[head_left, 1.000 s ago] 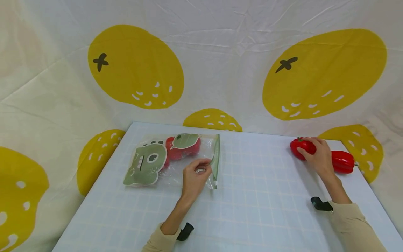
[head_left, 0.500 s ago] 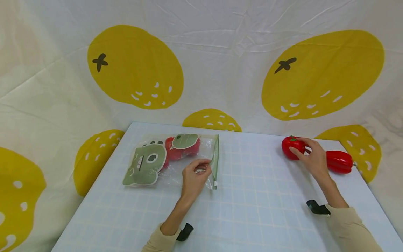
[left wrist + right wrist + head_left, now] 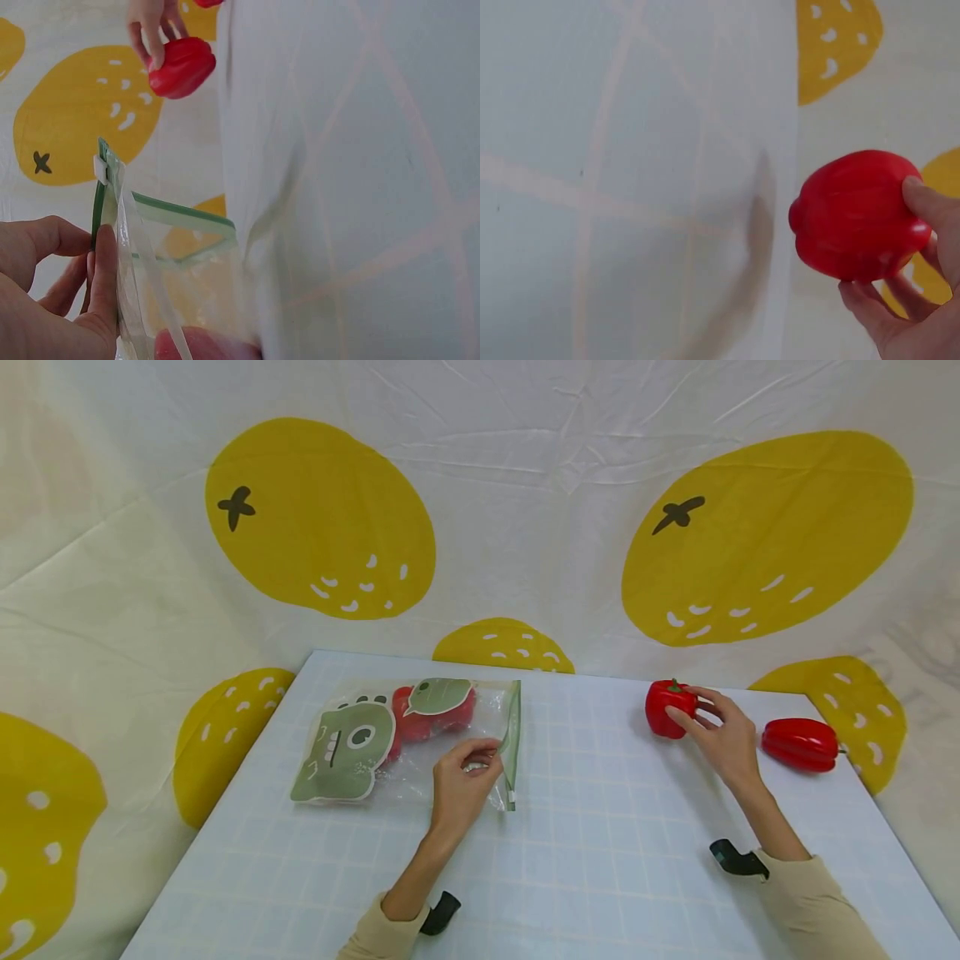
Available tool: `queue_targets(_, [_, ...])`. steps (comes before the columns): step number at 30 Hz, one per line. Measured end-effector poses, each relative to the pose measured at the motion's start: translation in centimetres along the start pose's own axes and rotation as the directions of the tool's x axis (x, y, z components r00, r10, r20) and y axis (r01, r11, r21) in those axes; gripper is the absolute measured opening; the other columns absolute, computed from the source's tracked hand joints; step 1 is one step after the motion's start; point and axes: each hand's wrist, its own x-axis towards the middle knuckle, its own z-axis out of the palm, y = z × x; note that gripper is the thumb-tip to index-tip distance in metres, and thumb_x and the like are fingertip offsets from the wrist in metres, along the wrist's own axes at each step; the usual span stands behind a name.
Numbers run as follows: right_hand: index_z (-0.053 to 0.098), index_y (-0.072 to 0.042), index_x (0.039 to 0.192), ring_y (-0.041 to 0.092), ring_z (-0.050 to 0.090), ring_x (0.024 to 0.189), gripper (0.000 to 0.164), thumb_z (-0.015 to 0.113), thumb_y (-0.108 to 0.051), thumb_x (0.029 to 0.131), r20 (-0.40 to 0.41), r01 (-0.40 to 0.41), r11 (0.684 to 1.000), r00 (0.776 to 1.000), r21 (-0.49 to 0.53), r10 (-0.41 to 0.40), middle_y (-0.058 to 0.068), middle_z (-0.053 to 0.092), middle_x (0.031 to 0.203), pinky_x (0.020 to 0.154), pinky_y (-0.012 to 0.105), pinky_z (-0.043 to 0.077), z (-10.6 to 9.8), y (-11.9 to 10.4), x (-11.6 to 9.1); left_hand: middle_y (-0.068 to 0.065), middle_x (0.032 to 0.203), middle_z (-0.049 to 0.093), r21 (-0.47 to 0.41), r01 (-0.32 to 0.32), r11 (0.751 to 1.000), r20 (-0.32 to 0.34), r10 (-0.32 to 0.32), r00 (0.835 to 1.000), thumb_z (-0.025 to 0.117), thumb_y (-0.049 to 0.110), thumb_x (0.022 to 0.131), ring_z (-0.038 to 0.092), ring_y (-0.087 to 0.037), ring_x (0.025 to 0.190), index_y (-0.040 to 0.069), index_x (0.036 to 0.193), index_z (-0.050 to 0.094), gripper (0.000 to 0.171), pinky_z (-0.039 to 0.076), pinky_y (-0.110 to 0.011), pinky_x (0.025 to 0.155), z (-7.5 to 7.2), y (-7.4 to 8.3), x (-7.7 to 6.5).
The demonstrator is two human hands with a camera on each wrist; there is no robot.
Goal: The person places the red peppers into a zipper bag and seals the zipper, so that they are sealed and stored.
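- Nearest were two small black curved devices [image 3: 441, 913], one at each beige sleeve [image 3: 810, 893], over one pale-blue checked table [image 3: 585, 860].
- The left hand [image 3: 463, 785] pinched, thumb against finger, the green edge of one clear plastic bag [image 3: 345, 752], whose mouth stood partly open.
- The bag carried a one-eyed green monster; its smaller green patch was too small to read. Red objects [image 3: 418, 727] were inside; their number I could not tell.
- The right hand [image 3: 723, 739], half open, gripped one glossy red bell pepper [image 3: 666, 712] above the table.
- One longer red pepper [image 3: 801, 745] lay rightward.
- Behind, one white cloth [image 3: 525, 527] showed six yellow fruits [image 3: 322, 518].
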Motion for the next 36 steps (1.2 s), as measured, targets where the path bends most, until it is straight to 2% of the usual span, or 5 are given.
queue_targets(5, [0.054,-0.009,0.146,0.039,0.052,0.130,0.062,0.074,-0.038,0.095,0.025,-0.009,0.998,1.000,0.062,0.007,0.016,0.054,0.148,0.088,0.014,0.050,0.8,-0.9,-0.3,-0.004,0.088,0.075,-0.009,-0.015,1.000,-0.013,0.015,1.000,0.073,-0.002,0.084,0.070,-0.015,0.078,0.004,0.098,0.079,0.016,0.059,-0.023,0.071,0.0,-0.1,0.0])
queue_targets(10, [0.054,-0.008,0.145,0.038,0.051,0.131,0.061,0.073,-0.038,0.095,0.049,-0.016,0.993,0.999,0.113,0.010,0.016,0.054,0.147,0.082,0.006,0.047,1.7,-1.7,-0.5,-0.003,0.089,0.076,-0.007,-0.005,1.000,-0.010,0.005,1.000,0.073,-0.001,0.085,0.070,-0.014,0.079,0.005,0.099,0.079,0.016,0.059,-0.022,0.071,0.1,-0.1,0.0])
queue_targets(26, [0.055,-0.010,0.145,0.035,0.053,0.131,0.062,0.074,-0.040,0.094,0.117,-0.027,0.974,0.993,0.224,0.001,0.014,0.055,0.146,0.081,0.007,0.049,5.7,-3.8,-0.8,-0.008,0.091,0.076,0.001,-0.010,1.000,-0.006,0.010,1.000,0.072,-0.001,0.086,0.071,-0.018,0.079,0.004,0.101,0.079,0.017,0.059,-0.021,0.071,-0.1,-0.1,0.1])
queue_targets(33, [0.054,-0.010,0.147,0.035,0.052,0.133,0.059,0.073,-0.032,0.096,0.165,-0.035,0.958,0.986,0.284,-0.012,0.014,0.055,0.147,0.083,0.008,0.049,7.2,-4.8,-1.3,-0.005,0.090,0.076,-0.016,-0.003,1.000,-0.004,0.003,1.000,0.072,-0.003,0.085,0.071,-0.018,0.079,0.004,0.101,0.079,0.018,0.059,-0.021,0.071,0.0,-0.1,0.1])
queue_targets(36, [0.053,-0.005,0.146,0.038,0.052,0.132,0.057,0.073,-0.025,0.097,0.187,-0.044,0.950,0.982,0.310,-0.016,0.018,0.054,0.147,0.083,0.008,0.049,7.4,-6.4,-1.8,-0.006,0.091,0.076,-0.021,-0.002,1.000,-0.006,0.002,1.000,0.072,-0.003,0.085,0.071,-0.018,0.078,0.004,0.100,0.079,0.018,0.059,-0.021,0.071,0.1,-0.1,0.1])
